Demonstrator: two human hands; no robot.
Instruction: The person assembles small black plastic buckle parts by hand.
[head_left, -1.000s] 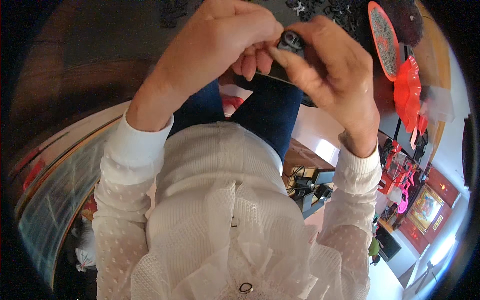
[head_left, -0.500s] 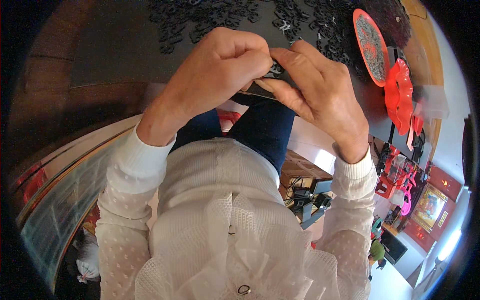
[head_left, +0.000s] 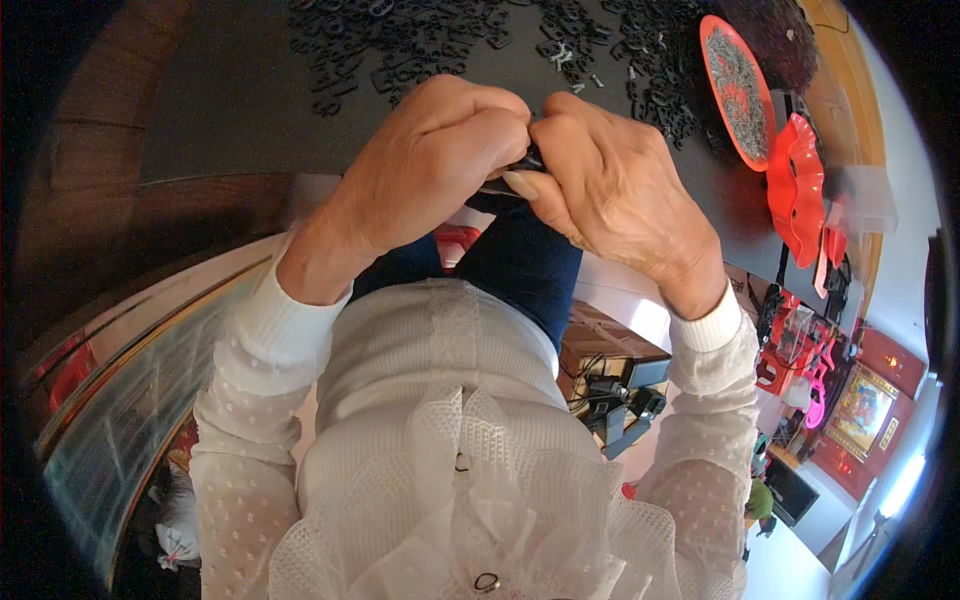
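A small black part (head_left: 534, 159) sits between my two hands at the near edge of the dark table; my fingers cover most of it. My left hand (head_left: 425, 165) is closed around its left side, with the fingers curled under and the thumb against it. From the other side, my right hand (head_left: 620, 180) pinches it between thumb and bent fingers. Beyond the hands, many loose black plastic pieces (head_left: 400, 40) are spread over the table. Among them lie several small silvery metal pieces (head_left: 562, 55).
At the right, a red oval plate (head_left: 757, 164) holds a heap of small metal pieces. Next to it stands a red wavy-edged dish (head_left: 797, 195). My legs (head_left: 520, 265) are under the table edge. A cardboard box (head_left: 610, 345) with dark devices stands low on the right.
My right hand has turned and its fingers have curled in closer to my left hand. Both hands have shifted slightly toward me, and less of the black part shows.
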